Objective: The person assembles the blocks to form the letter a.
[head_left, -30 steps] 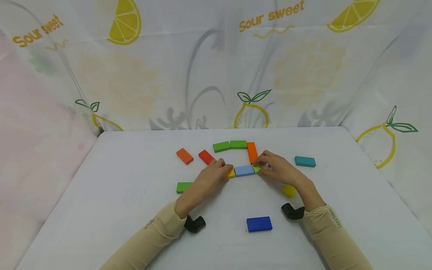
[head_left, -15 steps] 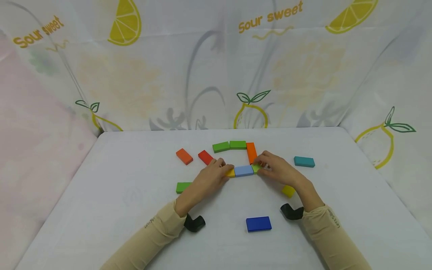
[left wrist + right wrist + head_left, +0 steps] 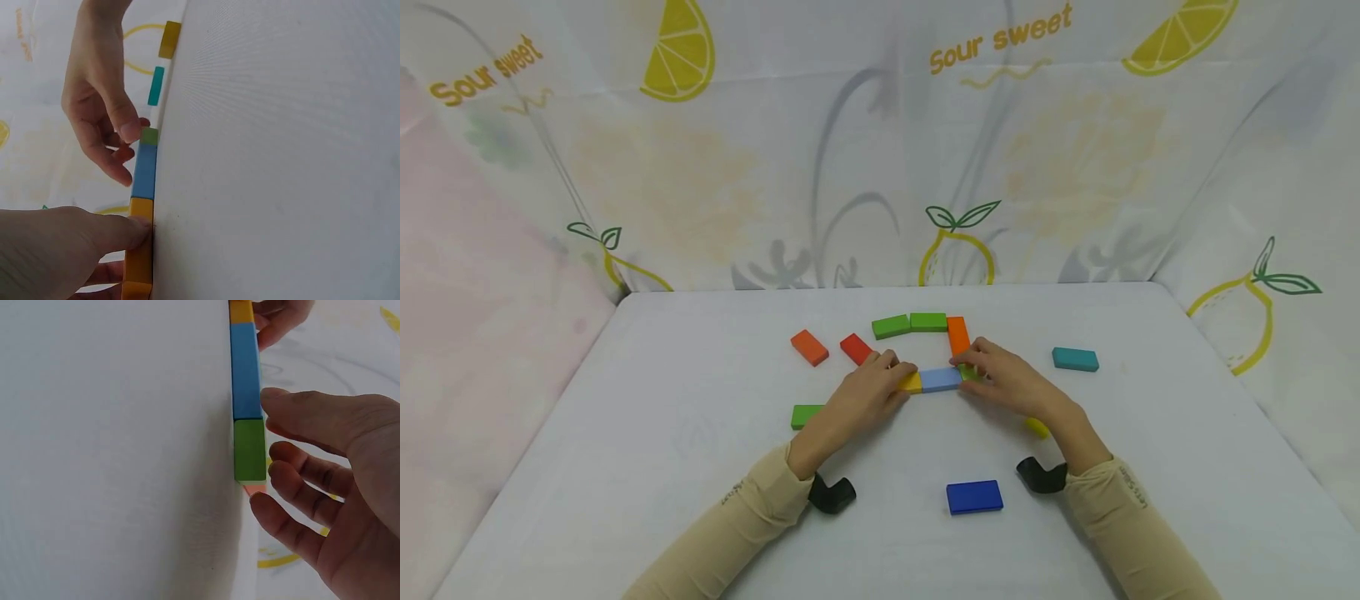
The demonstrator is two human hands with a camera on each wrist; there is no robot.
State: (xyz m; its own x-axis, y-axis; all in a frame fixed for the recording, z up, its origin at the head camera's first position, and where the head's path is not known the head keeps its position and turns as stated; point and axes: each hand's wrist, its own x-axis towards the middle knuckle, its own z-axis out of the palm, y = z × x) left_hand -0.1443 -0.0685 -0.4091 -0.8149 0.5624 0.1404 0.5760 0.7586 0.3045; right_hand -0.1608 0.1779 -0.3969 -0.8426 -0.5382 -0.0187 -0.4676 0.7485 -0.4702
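In the head view, a yellow-orange block (image 3: pixel 913 383), a light blue block (image 3: pixel 941 380) and a small light green block (image 3: pixel 250 450) form a row end to end. My left hand (image 3: pixel 859 398) pinches the yellow-orange block, thumb on its near side. Around the green end hovers my right hand (image 3: pixel 1013 379), fingers loosely spread; the right wrist view shows its thumb beside the blue block and a gap between the other fingers and the green one. Behind the row, an orange block (image 3: pixel 958 335), two green blocks (image 3: pixel 928 322) and a red block (image 3: pixel 855 348) make an arc.
Loose blocks lie around: an orange-red one (image 3: pixel 809 347) and a green one (image 3: pixel 807 417) on the left, a teal one (image 3: pixel 1075 359) and a partly hidden yellow one (image 3: pixel 1037 428) on the right. A dark blue block (image 3: pixel 974 497) lies in front. Black curved pieces (image 3: pixel 832 496) sit at both wrists.
My right hand has shifted slightly left, its fingers loosening from the green block and reaching over toward the blue one. My left hand stays on the yellow-orange block.
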